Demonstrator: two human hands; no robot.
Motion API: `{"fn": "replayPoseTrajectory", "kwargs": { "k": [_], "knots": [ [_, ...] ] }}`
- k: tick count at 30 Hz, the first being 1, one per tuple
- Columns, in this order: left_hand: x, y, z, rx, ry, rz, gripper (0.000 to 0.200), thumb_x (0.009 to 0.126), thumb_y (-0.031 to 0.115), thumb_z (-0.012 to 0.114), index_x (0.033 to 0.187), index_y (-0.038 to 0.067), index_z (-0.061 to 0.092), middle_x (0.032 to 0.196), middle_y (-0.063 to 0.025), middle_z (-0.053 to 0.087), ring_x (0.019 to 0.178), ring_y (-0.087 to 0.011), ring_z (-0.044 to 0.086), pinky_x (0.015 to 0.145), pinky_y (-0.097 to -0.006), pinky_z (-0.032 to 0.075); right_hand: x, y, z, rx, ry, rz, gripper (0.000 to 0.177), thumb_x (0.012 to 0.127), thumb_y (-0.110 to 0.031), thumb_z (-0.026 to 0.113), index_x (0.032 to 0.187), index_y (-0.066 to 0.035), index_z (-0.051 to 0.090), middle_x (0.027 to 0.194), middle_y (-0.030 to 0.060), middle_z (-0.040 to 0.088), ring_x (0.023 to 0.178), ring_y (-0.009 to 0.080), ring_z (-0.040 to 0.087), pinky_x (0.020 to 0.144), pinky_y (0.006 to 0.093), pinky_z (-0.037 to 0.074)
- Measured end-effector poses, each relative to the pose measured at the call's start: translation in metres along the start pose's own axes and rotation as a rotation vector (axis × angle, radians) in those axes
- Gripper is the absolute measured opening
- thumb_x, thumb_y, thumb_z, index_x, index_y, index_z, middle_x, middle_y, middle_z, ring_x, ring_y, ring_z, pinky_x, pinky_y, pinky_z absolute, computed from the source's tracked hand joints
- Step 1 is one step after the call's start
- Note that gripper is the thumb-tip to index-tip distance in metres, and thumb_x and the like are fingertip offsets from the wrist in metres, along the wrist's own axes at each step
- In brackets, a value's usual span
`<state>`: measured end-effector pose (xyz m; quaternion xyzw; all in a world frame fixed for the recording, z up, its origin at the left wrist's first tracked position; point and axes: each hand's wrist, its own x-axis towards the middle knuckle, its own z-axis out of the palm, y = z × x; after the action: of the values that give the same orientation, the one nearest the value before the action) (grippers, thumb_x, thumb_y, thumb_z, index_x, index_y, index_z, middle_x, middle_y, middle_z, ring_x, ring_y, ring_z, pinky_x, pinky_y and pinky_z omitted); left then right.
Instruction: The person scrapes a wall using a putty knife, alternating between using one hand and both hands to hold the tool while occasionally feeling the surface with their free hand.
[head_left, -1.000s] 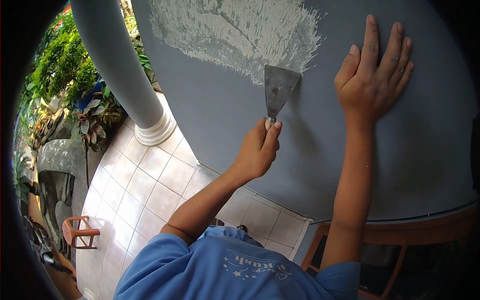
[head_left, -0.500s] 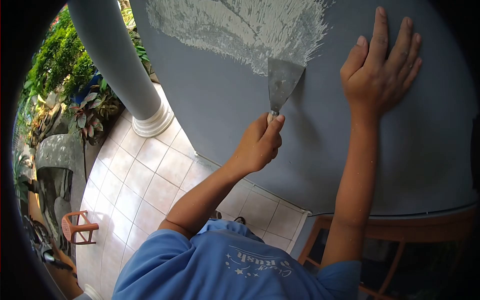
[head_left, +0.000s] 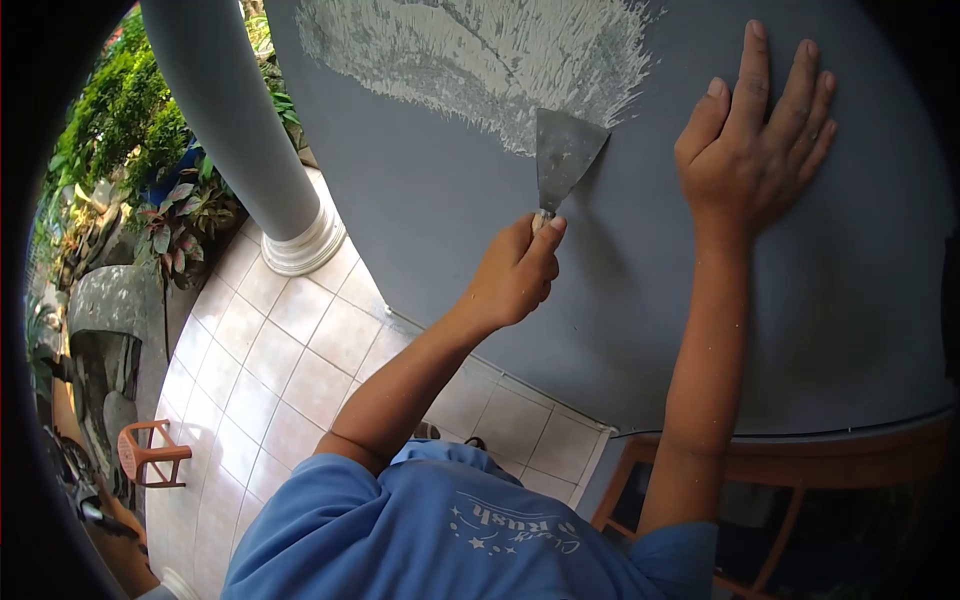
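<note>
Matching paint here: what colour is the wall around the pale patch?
Grey wall, best seen in the head view.

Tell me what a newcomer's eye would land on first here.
Probably the rough pale patch on the grey wall, top centre, with the scraper at its lower edge in the left hand. Next, the right hand spread against the wall at right, then the orange stool, lower left.

I observe remotely a pale round column (head_left: 220, 120) at 10 o'clock; its molded base (head_left: 305, 250) rests on the tiled floor (head_left: 315, 385), which extends through 8 o'clock. Green foliage (head_left: 120, 120) lies outboard of the column, also at 10 o'clock. I locate a gray rock (head_left: 115, 300) at 9 o'clock, an orange stool (head_left: 130, 455) at 8 o'clock and a brown frame (head_left: 790, 460) at 4 o'clock.
</note>
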<state>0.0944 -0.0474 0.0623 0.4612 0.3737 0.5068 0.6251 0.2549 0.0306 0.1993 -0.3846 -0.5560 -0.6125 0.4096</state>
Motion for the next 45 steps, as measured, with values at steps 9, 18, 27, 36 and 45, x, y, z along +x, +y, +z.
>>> {"fn": "replayPoseTrajectory", "kwargs": {
  "k": [9,18,27,36,45],
  "knots": [
    [-0.001,0.029,0.000,0.186,0.065,0.336,0.039,0.103,0.042,0.044,0.083,0.010,0.040,0.060,0.0058,0.037,0.048,-0.0021,0.033,0.041,-0.0208,0.031,0.001,0.002,0.001,0.000,0.021,0.001,0.045,0.093,-0.036,0.048,0.138,-0.028,0.054,0.143,0.0107,0.048,0.131,0.0344,0.047,0.103,0.0544,0.041],
    [-0.021,0.006,0.002,0.056,0.035,0.000,0.039,0.103,0.042,0.045,0.083,0.009,0.040,0.059,0.0045,0.038,0.047,-0.0039,0.036,0.040,-0.0217,0.032,0.005,-0.001,-0.011,-0.115,-0.118,-0.036,0.049,0.092,-0.021,0.047,0.140,-0.008,0.050,0.149,0.0204,0.040,0.139,0.0386,0.036,0.115,0.0518,0.023],
    [0.010,0.078,0.005,0.085,-0.006,0.391,0.037,0.104,0.040,0.043,0.083,0.008,0.044,0.059,0.0026,0.041,0.049,-0.0070,0.043,0.046,-0.0251,0.039,-0.003,-0.001,-0.005,0.003,-0.028,0.005,0.045,0.094,-0.035,0.048,0.138,-0.025,0.053,0.145,0.0118,0.046,0.133,0.0343,0.046,0.105,0.0535,0.038],
    [0.007,0.041,-0.026,0.173,-0.113,0.276,0.042,0.105,0.041,0.038,0.101,0.002,0.055,0.075,-0.0039,0.049,0.072,-0.0119,0.050,0.077,-0.0247,0.045,-0.056,-0.061,-0.077,0.664,-0.352,0.424,0.042,0.094,-0.016,0.055,0.133,-0.003,0.053,0.137,0.0191,0.051,0.122,0.0323,0.054,0.098,0.0442,0.044],
    [-0.003,0.036,-0.036,0.716,-0.120,0.484,0.046,0.107,0.035,0.032,0.124,-0.003,0.052,0.121,-0.0185,0.044,0.115,-0.0264,0.044,0.102,-0.0337,0.035,-0.077,-0.111,-0.111,1.867,-0.734,1.638,0.033,0.104,-0.035,0.042,0.108,-0.003,0.049,0.067,0.0013,0.049,0.057,0.0082,0.045,0.051,0.0252,0.042]
  ]
}}
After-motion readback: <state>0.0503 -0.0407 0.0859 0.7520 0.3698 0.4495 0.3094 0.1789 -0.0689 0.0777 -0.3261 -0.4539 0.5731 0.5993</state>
